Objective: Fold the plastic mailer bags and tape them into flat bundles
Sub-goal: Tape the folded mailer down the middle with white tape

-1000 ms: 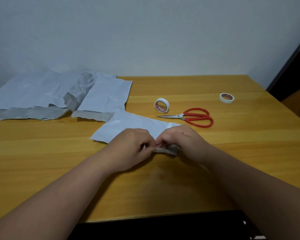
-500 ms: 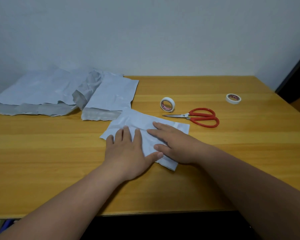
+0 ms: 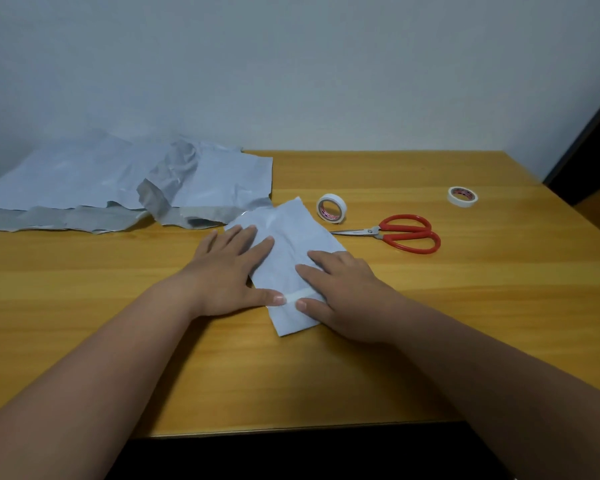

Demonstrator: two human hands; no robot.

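A folded white mailer bundle point(image 3: 288, 247) lies flat on the wooden table point(image 3: 465, 306), its long side running away from me. A short strip of white tape point(image 3: 293, 296) crosses its near part. My left hand point(image 3: 229, 268) lies flat on the bundle's left edge, thumb tip at the tape's left end. My right hand point(image 3: 343, 289) presses flat on the right side, thumb tip on the tape. A heap of unfolded grey-white mailer bags point(image 3: 118, 188) lies at the back left.
A roll of white tape point(image 3: 331, 208) stands on edge just beyond the bundle. Red-handled scissors point(image 3: 402, 233) lie to its right, blades pointing left. A second tape roll point(image 3: 462, 196) lies flat at the back right. The table's front edge is near my forearms.
The hands went from pinching the bundle's near edge to lying flat on it. The bundle has turned so its long side runs away from me, and the tape strip now shows.
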